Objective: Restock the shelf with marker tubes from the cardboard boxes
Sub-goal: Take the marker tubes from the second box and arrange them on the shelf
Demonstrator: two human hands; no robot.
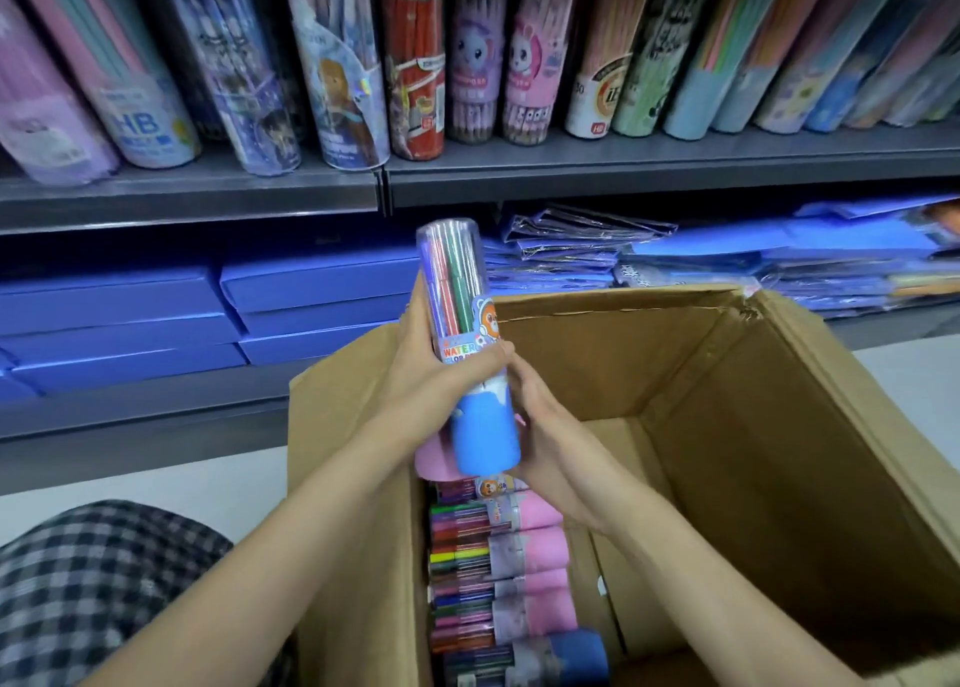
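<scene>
Both hands (441, 374) grip marker tubes (467, 343) above the cardboard box (727, 426), facing grey shelves (623, 166).

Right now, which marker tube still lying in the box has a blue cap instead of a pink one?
The nearest tube, at the bottom of the row in the cardboard box. The others stacked beyond it have pink caps.

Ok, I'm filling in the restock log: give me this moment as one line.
stage: lifting from cardboard box | left hand: marker tubes | right hand: same tubes | more tubes in box | shelf: not reached
</scene>
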